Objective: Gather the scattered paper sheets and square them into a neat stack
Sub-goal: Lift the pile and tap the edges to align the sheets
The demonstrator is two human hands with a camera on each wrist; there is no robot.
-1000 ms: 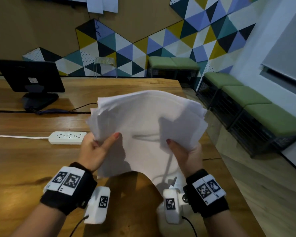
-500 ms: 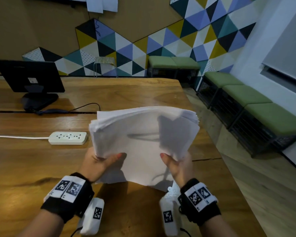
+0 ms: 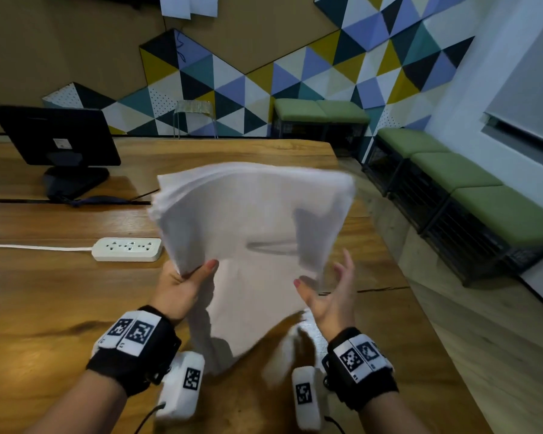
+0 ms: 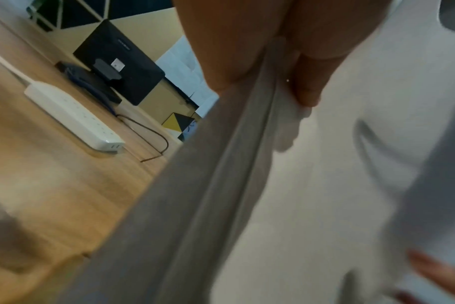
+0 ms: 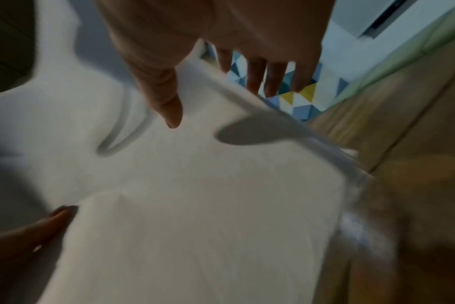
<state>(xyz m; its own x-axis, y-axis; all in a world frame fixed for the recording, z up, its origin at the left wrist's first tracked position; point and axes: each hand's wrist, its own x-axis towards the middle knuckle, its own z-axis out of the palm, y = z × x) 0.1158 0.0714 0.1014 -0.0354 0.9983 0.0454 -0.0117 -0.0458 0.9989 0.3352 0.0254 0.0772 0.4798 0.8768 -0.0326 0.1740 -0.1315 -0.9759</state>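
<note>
A loose sheaf of white paper sheets (image 3: 251, 220) stands tilted above the wooden table (image 3: 44, 296), its edges fanned and blurred. My left hand (image 3: 185, 277) pinches the sheaf's left edge, thumb in front and fingers behind; the left wrist view shows that pinch on the paper sheets (image 4: 247, 164). My right hand (image 3: 329, 289) is beside the right edge with fingers spread and straight, not gripping. In the right wrist view its fingers (image 5: 257, 76) reach past the edge of the paper sheets (image 5: 195, 185), thumb hovering over them.
A white power strip (image 3: 127, 249) with its cord lies left of the sheaf. A black monitor (image 3: 55, 136) stands at the back left. The table's right edge drops to the floor, with green benches (image 3: 470, 189) along the wall.
The sheaf has risen again after dropping lower half a second ago. My right hand has let go of the right edge and spread its fingers. My left hand still grips.
</note>
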